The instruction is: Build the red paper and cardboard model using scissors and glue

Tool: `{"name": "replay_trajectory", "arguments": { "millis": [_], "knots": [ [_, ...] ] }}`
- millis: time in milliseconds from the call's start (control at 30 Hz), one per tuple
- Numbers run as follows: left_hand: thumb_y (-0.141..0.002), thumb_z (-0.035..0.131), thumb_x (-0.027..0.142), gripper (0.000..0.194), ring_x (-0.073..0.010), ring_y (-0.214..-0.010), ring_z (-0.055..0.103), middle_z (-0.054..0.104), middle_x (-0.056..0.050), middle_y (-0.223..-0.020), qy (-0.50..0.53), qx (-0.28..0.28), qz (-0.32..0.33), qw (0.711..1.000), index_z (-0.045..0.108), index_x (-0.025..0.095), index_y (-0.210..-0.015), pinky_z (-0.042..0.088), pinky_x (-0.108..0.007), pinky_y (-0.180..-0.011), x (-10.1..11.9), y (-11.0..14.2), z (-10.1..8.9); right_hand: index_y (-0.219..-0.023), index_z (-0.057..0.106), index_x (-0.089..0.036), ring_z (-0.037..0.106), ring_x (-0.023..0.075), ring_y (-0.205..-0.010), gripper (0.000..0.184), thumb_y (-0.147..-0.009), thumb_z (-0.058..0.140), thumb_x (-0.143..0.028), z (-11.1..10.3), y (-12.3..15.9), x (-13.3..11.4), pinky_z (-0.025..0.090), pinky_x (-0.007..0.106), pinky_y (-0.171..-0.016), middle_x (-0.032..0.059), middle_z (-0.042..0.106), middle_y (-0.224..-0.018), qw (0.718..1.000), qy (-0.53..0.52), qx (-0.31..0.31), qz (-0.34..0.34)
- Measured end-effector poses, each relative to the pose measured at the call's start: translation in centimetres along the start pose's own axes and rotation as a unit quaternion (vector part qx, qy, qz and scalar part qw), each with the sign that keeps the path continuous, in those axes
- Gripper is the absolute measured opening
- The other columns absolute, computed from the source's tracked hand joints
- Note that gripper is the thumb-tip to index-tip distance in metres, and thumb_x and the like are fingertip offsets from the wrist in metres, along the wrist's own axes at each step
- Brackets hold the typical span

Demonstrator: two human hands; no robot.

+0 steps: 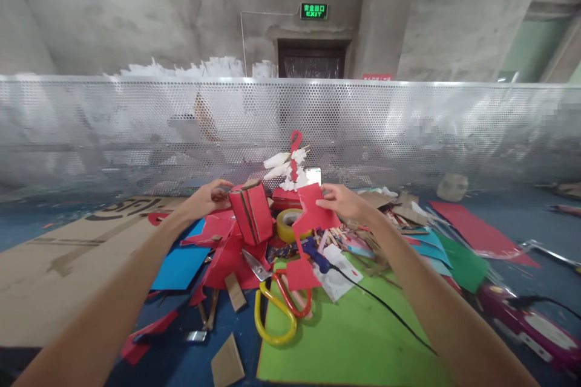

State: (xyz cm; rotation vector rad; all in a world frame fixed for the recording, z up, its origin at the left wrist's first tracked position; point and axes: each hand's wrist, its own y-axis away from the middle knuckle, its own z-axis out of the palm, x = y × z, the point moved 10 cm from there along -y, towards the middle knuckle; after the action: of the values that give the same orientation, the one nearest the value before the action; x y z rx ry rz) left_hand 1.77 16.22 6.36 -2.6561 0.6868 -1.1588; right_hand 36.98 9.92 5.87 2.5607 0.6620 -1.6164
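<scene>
Person, head view: two bare forearms, left forearm (122, 293) and right forearm (422, 281), uncovered along their full visible length. Both slim at the wrists, widening steadily toward the lower edge of view, where they are cut off. Outline smooth and even on each side. Left hand (209, 196) and right hand (339, 199): both bare, small in view, with slender fingers. Fingernails too small to make out. Surface detail soft; finer marks on the skin cannot be read.
</scene>
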Motion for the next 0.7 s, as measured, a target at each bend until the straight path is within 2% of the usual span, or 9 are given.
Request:
{"name": "replay_trajectory", "arguments": {
  "millis": [100, 167, 333, 467, 533, 600, 633, 700],
  "knots": [
    [-0.073, 0.077, 0.046, 0.065, -0.0189, -0.077, 0.063, 0.073, -0.002, -0.085, -0.055, 0.006, 0.027, 0.998, 0.054, 0.016, -0.127, 0.049, -0.031, -0.075, 1.1, -0.1, -0.1, -0.123, 0.063, -0.016, 0.072, 0.0293, -0.104, 0.038, -0.089, 0.069, -0.031, 0.2, 0.1, -0.3, 0.056, 0.042, -0.094, 0.0134, 0.076, -0.116, 1.0, 0.001, -0.012, -0.006],
    [-0.075, 0.076, 0.042, 0.061, -0.0192, -0.08, 0.065, 0.074, -0.002, -0.089, -0.051, 0.02, 0.035, 0.998, 0.055, 0.018, -0.127, 0.05, -0.031, -0.079, 1.8, 0.0, -0.1, -0.122, 0.063, -0.016, 0.073, 0.0291, -0.104, 0.036, -0.09, 0.068, -0.031, 0.2, 0.0, -0.4, 0.056, 0.042, -0.093, 0.0134, 0.075, -0.117, 1.0, 0.005, -0.014, -0.015],
    [-0.08, 0.076, 0.04, 0.051, -0.0207, -0.093, 0.069, 0.077, -0.002, -0.095, -0.068, 0.107, 0.069, 0.99, 0.059, 0.022, -0.124, 0.051, -0.034, -0.096, 4.2, 0.7, -0.6, -0.122, 0.062, -0.015, 0.073, 0.0296, -0.106, 0.033, -0.092, 0.066, -0.031, 0.1, -0.3, 0.0, 0.056, 0.043, -0.094, 0.0136, 0.076, -0.118, 0.999, 0.019, -0.018, -0.025],
    [-0.083, 0.073, 0.037, 0.041, -0.0213, -0.099, 0.069, 0.077, -0.004, -0.105, -0.1, 0.157, 0.104, 0.977, 0.063, 0.022, -0.12, 0.051, -0.034, -0.097, 6.0, 1.6, -1.3, -0.121, 0.062, -0.015, 0.073, 0.0293, -0.106, 0.032, -0.093, 0.065, -0.031, -0.1, -0.4, 0.2, 0.056, 0.042, -0.092, 0.014, 0.075, -0.121, 0.999, 0.02, -0.02, -0.035],
    [-0.086, 0.069, 0.037, 0.037, -0.0219, -0.102, 0.068, 0.076, -0.005, -0.109, -0.134, 0.207, 0.128, 0.961, 0.064, 0.021, -0.119, 0.051, -0.036, -0.098, 6.7, 2.3, -2.3, -0.12, 0.062, -0.016, 0.074, 0.0284, -0.104, 0.032, -0.093, 0.066, -0.032, -0.2, -0.4, 0.2, 0.058, 0.04, -0.089, 0.0138, 0.075, -0.121, 0.999, 0.017, -0.018, -0.034],
    [-0.09, 0.064, 0.038, 0.032, -0.0235, -0.106, 0.066, 0.076, -0.006, -0.111, -0.195, 0.266, 0.16, 0.931, 0.067, 0.02, -0.117, 0.049, -0.038, -0.101, 7.1, 3.1, -3.1, -0.119, 0.062, -0.016, 0.074, 0.0277, -0.101, 0.032, -0.092, 0.067, -0.033, -0.3, -0.3, 0.1, 0.058, 0.038, -0.086, 0.0135, 0.076, -0.12, 0.999, 0.015, -0.016, -0.03],
    [-0.093, 0.062, 0.038, 0.029, -0.0242, -0.107, 0.065, 0.076, -0.007, -0.109, -0.233, 0.289, 0.178, 0.911, 0.068, 0.02, -0.115, 0.048, -0.04, -0.102, 7.1, 3.6, -3.2, -0.12, 0.061, -0.016, 0.074, 0.0277, -0.101, 0.033, -0.092, 0.068, -0.033, -0.3, -0.3, 0.1, 0.058, 0.038, -0.086, 0.0135, 0.076, -0.12, 0.999, 0.016, -0.015, -0.026],
    [-0.096, 0.058, 0.037, 0.025, -0.0241, -0.101, 0.065, 0.077, -0.008, -0.101, -0.301, 0.3, 0.221, 0.878, 0.071, 0.019, -0.108, 0.047, -0.04, -0.099, 6.7, 4.2, -2.1, -0.122, 0.061, -0.016, 0.073, 0.0284, -0.104, 0.037, -0.091, 0.07, -0.033, -0.5, -0.2, 0.2, 0.058, 0.038, -0.088, 0.0138, 0.076, -0.119, 0.999, 0.03, -0.001, -0.015]
  ]
}}
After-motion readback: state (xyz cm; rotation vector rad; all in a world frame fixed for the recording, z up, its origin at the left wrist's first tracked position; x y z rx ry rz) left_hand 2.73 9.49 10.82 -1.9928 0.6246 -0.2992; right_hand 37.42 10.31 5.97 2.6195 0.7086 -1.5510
